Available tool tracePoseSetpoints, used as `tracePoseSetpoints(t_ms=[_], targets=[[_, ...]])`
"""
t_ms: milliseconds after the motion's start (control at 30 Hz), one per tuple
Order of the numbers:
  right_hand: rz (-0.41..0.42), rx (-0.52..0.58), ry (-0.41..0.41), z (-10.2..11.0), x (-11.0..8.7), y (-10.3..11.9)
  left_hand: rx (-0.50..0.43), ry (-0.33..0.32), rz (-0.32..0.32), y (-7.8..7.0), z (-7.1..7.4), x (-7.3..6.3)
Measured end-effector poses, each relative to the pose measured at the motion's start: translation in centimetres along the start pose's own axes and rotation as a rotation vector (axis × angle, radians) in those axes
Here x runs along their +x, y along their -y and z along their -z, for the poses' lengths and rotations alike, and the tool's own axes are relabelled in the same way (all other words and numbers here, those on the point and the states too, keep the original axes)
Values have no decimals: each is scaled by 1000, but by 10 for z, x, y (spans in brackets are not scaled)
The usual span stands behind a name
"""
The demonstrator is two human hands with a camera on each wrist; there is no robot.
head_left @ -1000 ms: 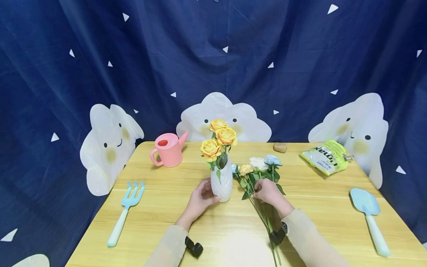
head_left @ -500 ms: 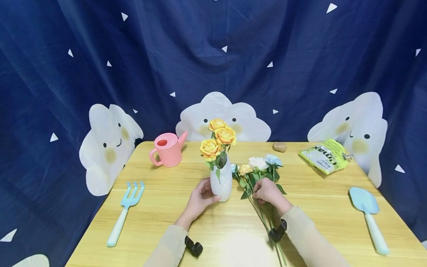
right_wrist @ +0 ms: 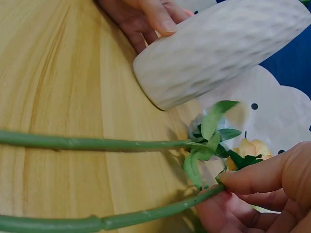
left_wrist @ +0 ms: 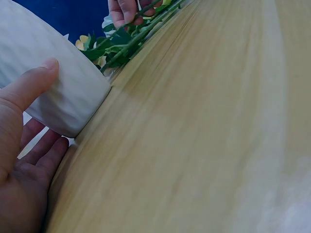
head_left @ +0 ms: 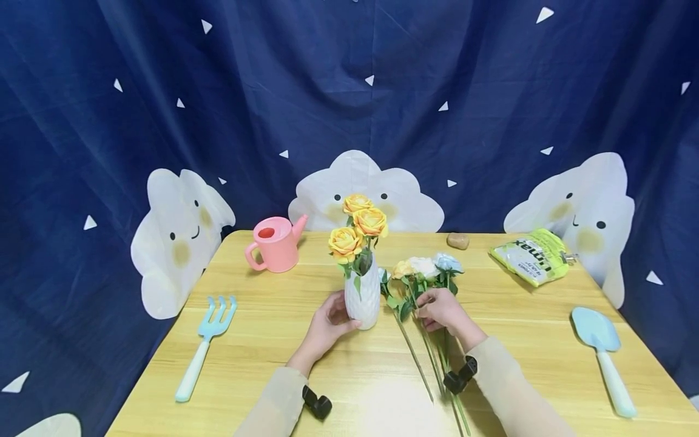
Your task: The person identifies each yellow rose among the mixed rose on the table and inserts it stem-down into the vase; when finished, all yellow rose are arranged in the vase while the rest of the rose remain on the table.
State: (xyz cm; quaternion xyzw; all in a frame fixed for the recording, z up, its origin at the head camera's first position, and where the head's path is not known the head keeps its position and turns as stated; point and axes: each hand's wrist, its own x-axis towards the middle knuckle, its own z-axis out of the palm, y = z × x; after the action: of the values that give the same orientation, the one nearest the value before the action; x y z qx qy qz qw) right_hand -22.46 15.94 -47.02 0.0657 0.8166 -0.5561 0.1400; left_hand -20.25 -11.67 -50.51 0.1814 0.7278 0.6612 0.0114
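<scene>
A white textured vase (head_left: 364, 302) stands upright on the table, bearing several yellow-orange roses (head_left: 345, 244). My left hand (head_left: 326, 328) is curled round its lower part, thumb (left_wrist: 41, 80) on the near side. To the right lie loose artificial flowers: a pale yellow rose (head_left: 403, 269), a white rose (head_left: 423, 266) and a blue rose (head_left: 448, 262). Another light blue bloom (head_left: 383, 275) lies nearest the vase. Among their stems is my right hand (head_left: 441, 311). In the right wrist view, its thumb and finger pinch a green stem (right_wrist: 160, 212) that leads toward the pale yellow rose.
On the wooden table (head_left: 295, 291) are a pink watering can (head_left: 278, 246), a blue hand fork (head_left: 206, 346), a stone (head_left: 457, 241), a green clipped bag (head_left: 532, 258) and a blue trowel (head_left: 606, 358). A dark blue curtain (head_left: 327, 91) hangs behind.
The pale yellow rose has shifted slightly away from me with my right hand's movement. One stem now lies apart, to the left of the others. My left hand and the vase hold their place.
</scene>
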Motion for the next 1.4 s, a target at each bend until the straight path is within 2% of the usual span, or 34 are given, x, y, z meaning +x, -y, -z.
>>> tracePoseSetpoints(t_ms=[267, 533, 800, 1033, 1233, 1400], targets=[[85, 92, -8, 5, 2, 2, -4, 0, 3, 0, -1, -1], [121, 218, -25, 9, 0, 9, -11, -2, -7, 2, -1, 1], [208, 317, -83, 15, -9, 27, -11, -2, -6, 3, 0, 0], [263, 479, -141, 22, -21, 48, -15, 0, 0, 2, 0, 0], [387, 634, -170, 28, -36, 73, -18, -6, -6, 3, 0, 1], [542, 783, -221, 32, -47, 94, -19, -6, -2, 3, 0, 1]])
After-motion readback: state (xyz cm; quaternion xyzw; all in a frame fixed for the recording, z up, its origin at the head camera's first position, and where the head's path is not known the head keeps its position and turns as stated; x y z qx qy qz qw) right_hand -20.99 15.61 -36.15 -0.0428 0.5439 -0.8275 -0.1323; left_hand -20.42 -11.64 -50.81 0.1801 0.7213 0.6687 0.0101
